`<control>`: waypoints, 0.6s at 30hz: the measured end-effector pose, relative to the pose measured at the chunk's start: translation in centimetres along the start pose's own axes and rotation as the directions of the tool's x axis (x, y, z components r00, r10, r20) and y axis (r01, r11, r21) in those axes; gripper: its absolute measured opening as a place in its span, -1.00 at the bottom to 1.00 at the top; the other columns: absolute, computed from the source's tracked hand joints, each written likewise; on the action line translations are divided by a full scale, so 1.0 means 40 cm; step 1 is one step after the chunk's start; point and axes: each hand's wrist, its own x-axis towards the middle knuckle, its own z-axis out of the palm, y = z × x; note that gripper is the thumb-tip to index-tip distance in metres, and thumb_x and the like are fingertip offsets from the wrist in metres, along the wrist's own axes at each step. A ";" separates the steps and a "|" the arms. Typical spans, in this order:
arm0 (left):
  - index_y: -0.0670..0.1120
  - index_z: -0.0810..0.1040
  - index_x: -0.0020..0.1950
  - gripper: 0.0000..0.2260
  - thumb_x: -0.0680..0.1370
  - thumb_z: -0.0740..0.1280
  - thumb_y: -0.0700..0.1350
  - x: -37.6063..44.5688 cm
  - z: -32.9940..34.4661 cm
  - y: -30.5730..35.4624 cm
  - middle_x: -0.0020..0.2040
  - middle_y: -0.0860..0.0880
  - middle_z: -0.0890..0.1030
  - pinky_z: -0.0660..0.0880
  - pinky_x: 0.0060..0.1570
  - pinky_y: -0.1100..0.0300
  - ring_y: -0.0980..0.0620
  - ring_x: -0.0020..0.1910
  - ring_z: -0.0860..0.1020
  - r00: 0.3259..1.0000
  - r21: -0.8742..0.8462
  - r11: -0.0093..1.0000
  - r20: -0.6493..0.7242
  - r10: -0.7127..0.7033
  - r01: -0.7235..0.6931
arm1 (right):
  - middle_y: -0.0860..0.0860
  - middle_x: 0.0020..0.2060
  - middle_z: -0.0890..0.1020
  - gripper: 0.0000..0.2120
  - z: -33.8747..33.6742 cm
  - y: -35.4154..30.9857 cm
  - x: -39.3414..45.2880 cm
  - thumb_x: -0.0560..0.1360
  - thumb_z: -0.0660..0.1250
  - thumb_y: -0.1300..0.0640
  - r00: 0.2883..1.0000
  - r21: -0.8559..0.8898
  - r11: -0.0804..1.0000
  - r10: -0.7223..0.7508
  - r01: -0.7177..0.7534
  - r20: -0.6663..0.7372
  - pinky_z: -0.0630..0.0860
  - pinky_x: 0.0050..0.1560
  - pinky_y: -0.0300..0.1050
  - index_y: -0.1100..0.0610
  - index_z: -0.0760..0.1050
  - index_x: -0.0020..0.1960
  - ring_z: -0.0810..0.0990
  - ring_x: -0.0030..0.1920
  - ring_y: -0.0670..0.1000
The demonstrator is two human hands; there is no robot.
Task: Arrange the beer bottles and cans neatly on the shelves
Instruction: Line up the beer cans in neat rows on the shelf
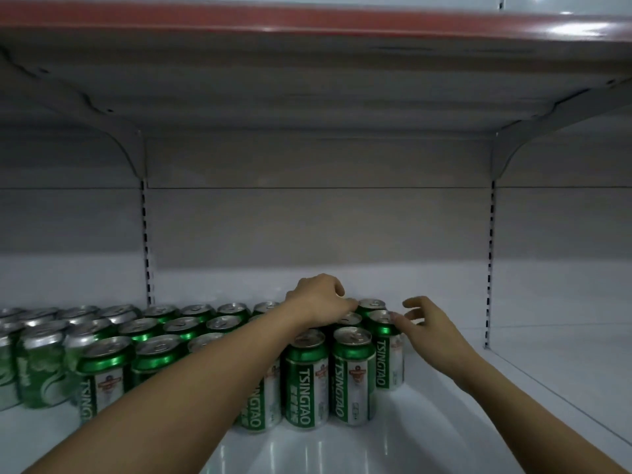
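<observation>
From the head view, green beer cans [212,333] stand upright in rows on the white shelf [478,388], filling its left and middle. The left hand [318,299] reaches over the block, its curled fingers [349,307] gripping the top of a rear can [371,306]. The right hand [434,331] hangs relaxed, fingertips touching the side of the rightmost can [386,354]. Full cans likely feel heavy, rigid and slick; hold them round the body or rim.

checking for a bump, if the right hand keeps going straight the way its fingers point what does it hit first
Probably the green can at the right end of the block: the right hand has its fingers spread, pointing left at that can's top rim, fingertips about touching it. Depth is hard to judge.
</observation>
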 end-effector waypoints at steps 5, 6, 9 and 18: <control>0.02 0.52 0.31 -0.57 0.54 0.29 0.22 -0.047 -0.084 -0.062 0.28 -0.01 0.55 0.45 0.26 -0.05 -0.08 0.21 0.51 0.998 0.088 0.996 -0.059 -0.011 0.016 | -0.02 -0.12 0.64 -0.84 0.036 -0.128 -0.006 0.62 0.27 0.02 0.982 -0.049 0.985 -0.170 0.167 -0.079 0.47 -0.27 -0.24 0.07 0.54 -0.05 0.58 -0.15 -0.07; 0.03 0.52 0.29 -0.58 0.54 0.28 0.23 -0.059 -0.103 -0.079 0.26 0.00 0.56 0.45 0.25 -0.05 -0.07 0.19 0.52 0.997 0.110 0.994 -0.077 -0.015 0.023 | -0.01 -0.17 0.65 -0.81 0.052 -0.157 -0.009 0.61 0.27 0.01 0.980 -0.052 0.981 -0.188 0.185 -0.057 0.52 -0.22 -0.16 0.07 0.55 -0.10 0.60 -0.17 -0.02; 0.05 0.53 0.27 -0.58 0.53 0.25 0.25 -0.100 -0.156 -0.144 0.21 0.02 0.59 0.43 0.17 -0.01 -0.07 0.17 0.51 0.987 0.218 0.974 -0.157 -0.020 0.054 | 0.03 -0.23 0.68 -0.77 0.108 -0.243 -0.021 0.61 0.27 -0.03 0.971 -0.075 0.968 -0.238 0.240 0.032 0.58 -0.10 0.03 0.08 0.56 -0.12 0.63 -0.20 0.06; 0.05 0.61 0.15 -0.60 0.53 0.23 0.28 -0.266 -0.321 -0.405 0.13 0.01 0.63 0.46 0.17 -0.02 -0.06 0.13 0.53 0.944 0.272 0.929 -0.283 -0.171 0.250 | 0.02 -0.22 0.65 -0.72 0.355 -0.472 -0.064 0.64 0.21 -0.08 0.872 -0.141 0.880 -0.406 0.454 0.272 0.53 -0.15 0.00 0.02 0.49 -0.18 0.55 -0.27 0.03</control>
